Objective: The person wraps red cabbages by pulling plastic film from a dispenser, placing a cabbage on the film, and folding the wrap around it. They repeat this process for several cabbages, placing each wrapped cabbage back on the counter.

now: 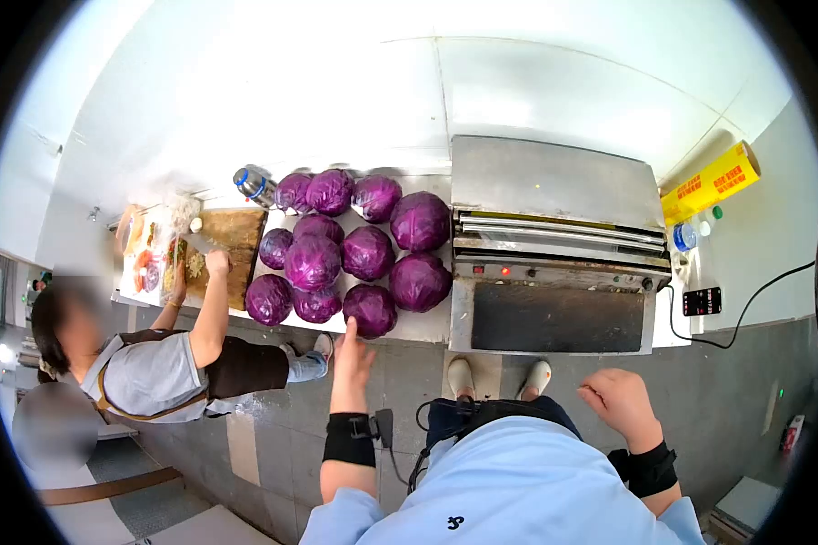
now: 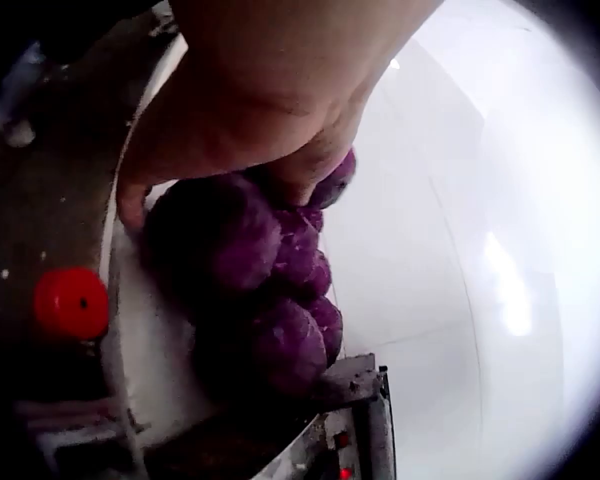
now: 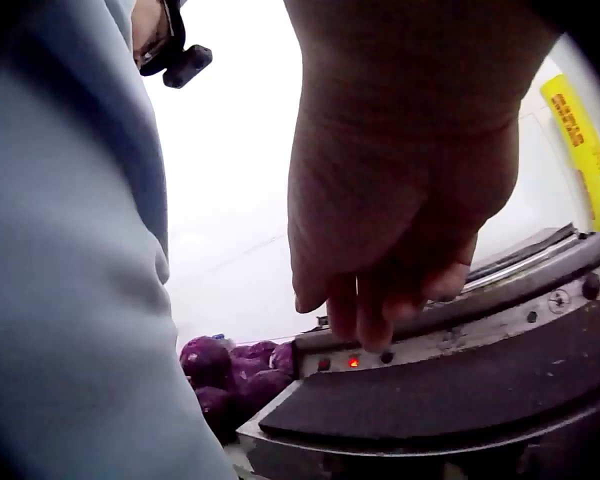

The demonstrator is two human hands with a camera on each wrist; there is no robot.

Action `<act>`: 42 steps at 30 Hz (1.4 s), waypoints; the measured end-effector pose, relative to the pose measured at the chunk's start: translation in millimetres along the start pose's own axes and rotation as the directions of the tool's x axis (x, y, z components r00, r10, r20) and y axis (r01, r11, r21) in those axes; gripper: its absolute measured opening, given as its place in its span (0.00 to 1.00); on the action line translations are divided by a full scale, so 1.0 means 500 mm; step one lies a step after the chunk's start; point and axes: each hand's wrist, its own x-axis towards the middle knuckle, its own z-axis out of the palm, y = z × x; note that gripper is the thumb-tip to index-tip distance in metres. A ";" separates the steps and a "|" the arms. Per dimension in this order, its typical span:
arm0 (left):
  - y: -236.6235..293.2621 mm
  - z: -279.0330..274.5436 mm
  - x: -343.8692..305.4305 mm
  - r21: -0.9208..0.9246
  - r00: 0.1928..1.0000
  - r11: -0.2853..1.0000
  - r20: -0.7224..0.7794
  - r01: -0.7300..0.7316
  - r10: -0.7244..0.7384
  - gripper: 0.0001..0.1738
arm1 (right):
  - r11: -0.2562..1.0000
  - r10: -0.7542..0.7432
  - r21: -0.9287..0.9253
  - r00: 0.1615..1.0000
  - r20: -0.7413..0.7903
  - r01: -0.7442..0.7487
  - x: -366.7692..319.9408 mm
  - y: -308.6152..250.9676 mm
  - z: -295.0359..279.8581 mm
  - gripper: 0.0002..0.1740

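Here's the left hand (image 1: 354,359) out at the near edge of the counter (image 1: 386,334), fingers loosely extended and apart at a purple cabbage (image 1: 370,311); contact looks likely, though the dark wrist view makes it hard to be sure. That cabbage sits at the near side of the purple cabbages (image 1: 313,262), grouped left of the wrapping machine (image 1: 554,245). Over on the right, the right hand (image 1: 620,400) hangs empty, fingers loosely bent, on the machine's near side. A red light (image 1: 506,272) glows on the panel! Far left, another person (image 1: 159,372) works at a cutting board (image 1: 243,245), and a yellow roll (image 1: 711,184) lies far right.
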 end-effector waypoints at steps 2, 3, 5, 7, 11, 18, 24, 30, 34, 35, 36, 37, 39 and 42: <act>-0.017 0.013 0.029 -0.059 0.990 0.998 0.137 -0.008 0.016 0.59 | 0.997 -0.055 -0.047 0.998 0.033 0.057 0.032 -0.043 -0.004 0.08; -0.017 0.037 0.031 -0.056 0.993 0.998 0.104 -0.041 0.047 0.59 | 0.994 -0.084 -0.069 0.995 0.046 0.087 0.052 -0.063 -0.005 0.09; -0.012 0.056 0.026 -0.047 0.996 0.997 0.054 -0.063 0.065 0.63 | 0.982 -0.145 -0.109 0.985 0.094 0.155 0.087 -0.096 -0.008 0.09; 0.022 0.074 -0.009 -0.024 0.996 0.997 0.051 -0.079 0.080 0.67 | 0.963 -0.226 -0.119 0.966 0.123 0.241 0.128 -0.129 -0.007 0.09; -0.005 0.045 0.048 0.066 0.985 0.989 0.120 -0.133 0.124 0.61 | 0.892 -0.400 -0.136 0.894 0.201 0.430 0.199 -0.179 0.026 0.11; -0.007 0.042 0.019 -0.047 0.952 0.977 0.216 -0.210 0.215 0.49 | 0.797 -0.552 -0.071 0.771 0.318 0.600 0.267 -0.250 0.111 0.12; -0.035 -0.072 0.050 -0.213 0.913 0.972 0.371 -0.097 0.173 0.50 | 0.873 -0.443 -0.053 0.835 0.326 0.484 0.237 -0.227 0.102 0.14; 0.141 -0.063 -0.162 -0.069 0.816 0.992 0.564 -0.104 0.125 0.51 | 0.963 -0.255 -0.019 0.935 0.247 0.268 0.224 -0.140 -0.027 0.18; 0.277 0.187 -0.334 -0.021 0.614 0.922 0.740 -0.387 0.275 0.52 | 0.925 -0.342 0.205 0.935 0.090 0.319 0.281 -0.113 -0.130 0.42; 0.298 0.259 -0.369 -0.015 0.581 0.924 0.774 -0.381 0.252 0.50 | 0.897 -0.379 0.262 0.925 0.038 0.357 0.297 -0.103 -0.154 0.50; 0.311 0.325 -0.399 0.047 0.601 0.913 0.766 -0.405 0.227 0.49 | 0.893 -0.384 0.253 0.923 0.000 0.372 0.318 -0.079 -0.169 0.56; 0.324 0.388 -0.422 0.131 0.621 0.893 0.762 -0.430 0.187 0.50 | 0.887 -0.391 0.249 0.919 -0.040 0.388 0.343 -0.056 -0.177 0.62; 0.326 0.502 -0.415 0.195 0.592 0.875 0.797 -0.444 0.123 0.52 | 0.899 -0.279 0.339 0.959 -0.039 0.276 0.374 -0.014 -0.216 0.67; 0.305 0.643 -0.400 0.258 0.577 0.887 0.817 -0.383 0.011 0.54 | 0.841 -0.207 0.493 0.975 -0.083 0.221 0.433 0.089 -0.210 0.66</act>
